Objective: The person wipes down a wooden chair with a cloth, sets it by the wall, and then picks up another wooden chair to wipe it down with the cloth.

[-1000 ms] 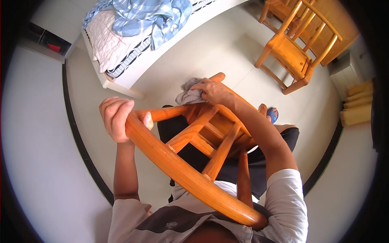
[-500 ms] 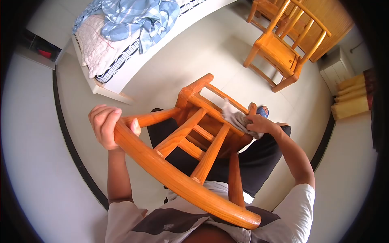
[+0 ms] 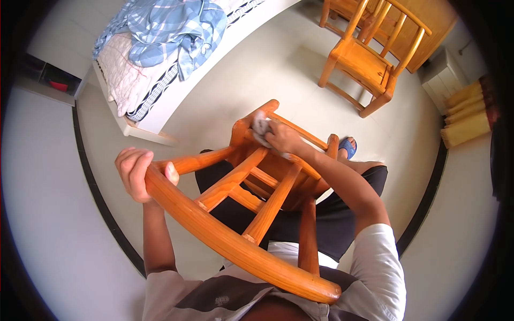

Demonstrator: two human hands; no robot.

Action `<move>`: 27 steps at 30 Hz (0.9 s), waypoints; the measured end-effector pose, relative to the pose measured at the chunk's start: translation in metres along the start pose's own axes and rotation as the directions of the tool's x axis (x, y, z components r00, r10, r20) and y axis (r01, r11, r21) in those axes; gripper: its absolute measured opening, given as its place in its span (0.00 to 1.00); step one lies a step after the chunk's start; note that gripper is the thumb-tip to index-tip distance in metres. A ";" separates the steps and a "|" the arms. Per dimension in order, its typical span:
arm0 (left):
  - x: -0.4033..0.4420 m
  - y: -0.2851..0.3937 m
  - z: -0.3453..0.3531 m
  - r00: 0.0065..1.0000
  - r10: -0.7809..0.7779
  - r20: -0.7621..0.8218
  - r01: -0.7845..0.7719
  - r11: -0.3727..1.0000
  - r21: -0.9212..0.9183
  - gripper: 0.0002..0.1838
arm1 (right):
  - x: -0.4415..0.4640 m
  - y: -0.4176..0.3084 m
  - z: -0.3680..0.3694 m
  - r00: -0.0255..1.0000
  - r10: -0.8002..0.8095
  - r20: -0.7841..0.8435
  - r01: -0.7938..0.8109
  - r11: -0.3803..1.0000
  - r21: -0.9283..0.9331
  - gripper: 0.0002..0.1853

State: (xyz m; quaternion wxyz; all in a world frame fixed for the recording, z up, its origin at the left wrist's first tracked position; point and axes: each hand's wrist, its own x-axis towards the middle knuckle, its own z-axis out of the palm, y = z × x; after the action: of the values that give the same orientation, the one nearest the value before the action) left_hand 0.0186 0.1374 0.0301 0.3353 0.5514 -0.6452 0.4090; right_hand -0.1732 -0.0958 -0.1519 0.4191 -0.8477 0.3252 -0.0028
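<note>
Gripping is shared: a grey cloth (image 3: 262,127) is clasped by the right grip (image 3: 284,139), the wooden chair (image 3: 235,246) by the left grip (image 3: 135,174) around one rail end. Tilted before the lap (image 3: 336,230), the chair could be twisted loose by hard rubbing. Since half a second ago, the cloth has been carried leftward.

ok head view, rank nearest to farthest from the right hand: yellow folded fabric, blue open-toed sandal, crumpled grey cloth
1. Crumpled grey cloth: in the right hand
2. Blue open-toed sandal: right of the hand, on a foot
3. Yellow folded fabric: far right of the view
</note>
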 end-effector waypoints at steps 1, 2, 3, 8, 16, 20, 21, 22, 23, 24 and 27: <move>0.000 0.000 0.000 1.000 -0.009 0.000 0.009 1.000 -0.003 0.16 | 0.015 -0.011 0.008 0.996 -0.080 -0.044 0.083 0.995 0.055 0.20; 0.000 0.000 -0.001 1.000 -0.007 -0.002 0.007 1.000 0.001 0.16 | 0.029 -0.023 0.016 0.987 -0.130 -0.092 0.138 0.986 0.094 0.21; -0.001 0.000 -0.001 1.000 -0.003 -0.004 0.003 1.000 0.006 0.16 | 0.040 -0.033 0.022 0.974 -0.175 -0.141 0.193 0.973 0.129 0.22; -0.002 -0.001 -0.001 1.000 -0.005 -0.015 0.006 1.000 0.015 0.16 | 0.072 -0.040 0.017 0.953 -0.279 -0.121 0.248 0.943 -0.221 0.22; -0.005 -0.002 -0.001 0.999 0.022 -0.049 -0.020 0.999 0.039 0.16 | 0.082 0.046 0.011 0.949 0.268 -0.168 -0.296 0.939 -0.174 0.20; -0.004 -0.003 -0.001 0.999 0.029 -0.043 -0.027 0.999 0.028 0.16 | 0.065 0.098 -0.017 0.916 0.296 -0.272 -0.278 0.955 0.102 0.22; -0.005 -0.003 0.000 0.998 0.031 -0.050 -0.030 0.999 0.020 0.16 | 0.057 0.108 -0.020 0.906 0.292 -0.307 -0.259 0.955 0.144 0.22; -0.005 -0.003 0.001 0.998 0.033 -0.059 -0.032 0.999 0.011 0.15 | 0.047 0.117 -0.023 0.894 0.288 -0.344 -0.237 0.954 0.183 0.22; -0.004 -0.003 0.002 0.997 0.029 -0.067 -0.029 1.000 0.000 0.15 | 0.036 0.126 -0.023 0.888 0.295 -0.352 -0.246 0.953 0.179 0.22; -0.003 -0.003 0.002 0.998 0.027 -0.054 -0.026 1.000 0.006 0.15 | 0.023 0.135 -0.023 0.920 0.254 -0.298 -0.233 0.967 0.104 0.22; 0.003 -0.003 0.005 0.999 0.033 -0.042 -0.033 0.999 0.012 0.15 | -0.016 0.161 -0.035 0.970 0.216 -0.115 -0.236 0.949 -0.210 0.23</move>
State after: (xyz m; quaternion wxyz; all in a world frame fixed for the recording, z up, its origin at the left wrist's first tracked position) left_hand 0.0207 0.1318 0.0309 0.3388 0.5339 -0.6446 0.4297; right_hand -0.2840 -0.1820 -0.2391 0.3041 -0.8454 0.4369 0.0434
